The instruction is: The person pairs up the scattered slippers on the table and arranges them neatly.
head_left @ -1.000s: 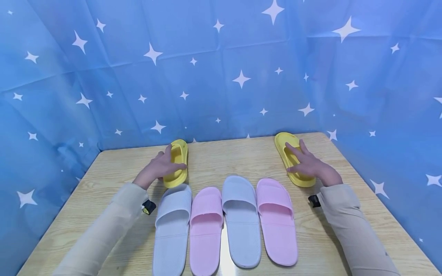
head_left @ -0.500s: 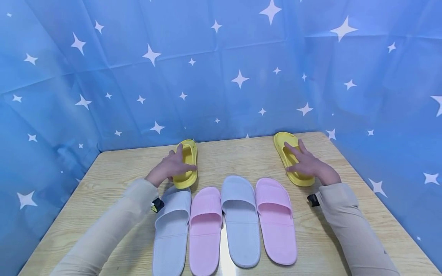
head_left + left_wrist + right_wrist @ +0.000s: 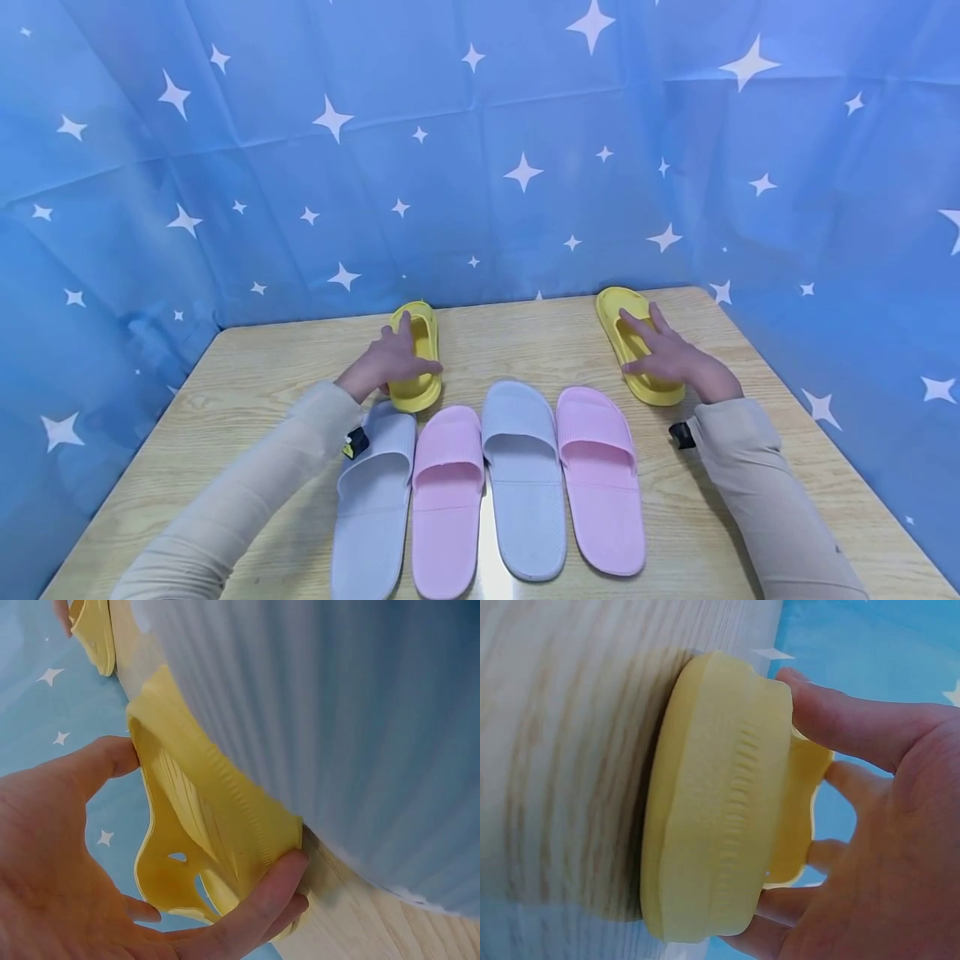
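Note:
At the back of the table, my left hand (image 3: 388,360) grips a yellow slipper (image 3: 416,396) across its width. In the left wrist view, my thumb lies on one side of this slipper (image 3: 217,780) and my fingers on the other. Whether its sole touches the table is unclear. My right hand (image 3: 678,358) spans a second yellow slipper (image 3: 660,392) at the back right, pinching its sides between thumb and fingers. In the right wrist view, that slipper (image 3: 712,802) rests close against the wood.
Two grey-blue slippers (image 3: 367,533) and two pink slippers (image 3: 446,525) lie alternating in a row, toes away from me. The leftmost grey-blue one is just in front of the left yellow slipper. A blue star-patterned curtain (image 3: 465,192) borders the wooden table (image 3: 525,333) behind.
My left hand has moved to the right, carrying its yellow slipper along the back of the table. My right hand and its slipper stay in place, as does the front row.

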{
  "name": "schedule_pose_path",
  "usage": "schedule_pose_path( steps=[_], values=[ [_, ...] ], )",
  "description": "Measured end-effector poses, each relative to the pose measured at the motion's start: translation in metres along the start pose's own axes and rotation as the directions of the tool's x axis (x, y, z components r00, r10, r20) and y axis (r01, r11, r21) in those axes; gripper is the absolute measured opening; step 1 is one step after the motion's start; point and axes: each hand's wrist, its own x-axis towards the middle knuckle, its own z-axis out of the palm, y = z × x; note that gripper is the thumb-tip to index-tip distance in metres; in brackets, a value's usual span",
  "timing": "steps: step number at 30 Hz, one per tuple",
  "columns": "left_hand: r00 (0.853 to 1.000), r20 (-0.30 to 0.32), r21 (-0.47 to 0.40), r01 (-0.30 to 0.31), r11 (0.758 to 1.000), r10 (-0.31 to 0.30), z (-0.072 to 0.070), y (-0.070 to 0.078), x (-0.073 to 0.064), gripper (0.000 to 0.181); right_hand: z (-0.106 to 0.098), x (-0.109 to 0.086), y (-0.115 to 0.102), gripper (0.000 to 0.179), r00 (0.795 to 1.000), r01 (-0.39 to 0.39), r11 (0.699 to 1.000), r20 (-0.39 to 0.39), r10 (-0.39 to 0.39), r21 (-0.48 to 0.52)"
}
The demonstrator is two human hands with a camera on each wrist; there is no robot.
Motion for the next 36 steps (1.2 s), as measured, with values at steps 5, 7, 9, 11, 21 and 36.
schedule_pose_path(
  steps=[5, 7, 9, 11, 21, 36],
  values=[
    [1.0, 0.003, -0.007, -0.014, 1.0, 0.014, 0.001, 0.007, 0.0, 0.12, 0.0, -0.002, -0.001, 0.095, 1.0, 0.002, 1.0, -0.005, -0.002, 0.007],
    [1.0, 0.016, -0.016, -0.02, 1.0, 0.021, 0.001, 0.011, 0.0, 0.119, 0.0, -0.002, 0.0, 0.094, 1.0, 0.002, 1.0, -0.006, -0.002, 0.006],
    [0.999, 0.032, -0.028, -0.024, 0.999, 0.025, 0.001, 0.015, 0.001, 0.119, 0.001, -0.002, 0.0, 0.094, 1.0, 0.004, 1.0, -0.006, -0.004, 0.007],
    [0.998, 0.047, -0.036, -0.029, 0.999, 0.031, 0.001, 0.02, 0.003, 0.119, 0.001, -0.002, 0.0, 0.094, 1.0, 0.004, 1.0, -0.006, -0.003, 0.011],
    [0.997, 0.064, -0.048, -0.045, 0.998, 0.048, 0.01, 0.046, 0.007, 0.117, 0.0, -0.003, -0.003, 0.094, 1.0, 0.011, 1.0, -0.014, -0.011, 0.013],
    [0.994, 0.068, -0.049, -0.087, 0.995, 0.09, 0.022, 0.084, 0.012, 0.118, 0.0, -0.004, -0.004, 0.094, 1.0, 0.008, 1.0, -0.017, -0.008, 0.023]
  ],
)
